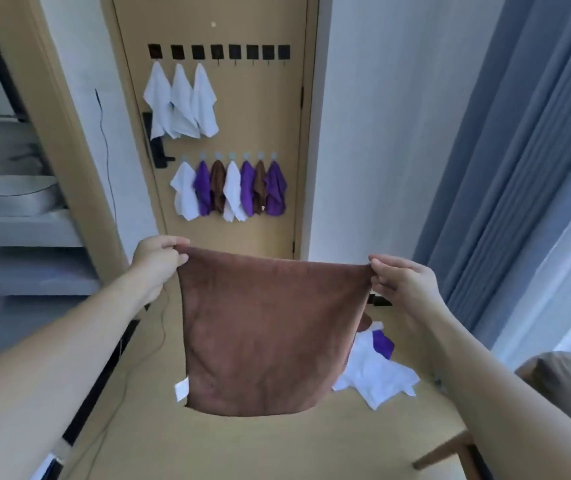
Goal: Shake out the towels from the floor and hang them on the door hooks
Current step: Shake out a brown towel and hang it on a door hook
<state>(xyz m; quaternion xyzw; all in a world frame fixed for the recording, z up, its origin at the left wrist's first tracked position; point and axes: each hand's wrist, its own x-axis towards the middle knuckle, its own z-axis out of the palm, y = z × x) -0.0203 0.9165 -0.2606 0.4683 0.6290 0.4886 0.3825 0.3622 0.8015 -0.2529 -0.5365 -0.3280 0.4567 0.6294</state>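
Head view: both hands pinch the brown towel's (270,334) top corners, left hand (159,258), right hand (401,282), spreading it before the door (242,133). Soft, light, floppy cloth; corners look the surest hold.

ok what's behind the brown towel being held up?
Past the brown towel, white towels and a purple one lie on the floor, showing at its right edge. Whatever else is behind is covered.
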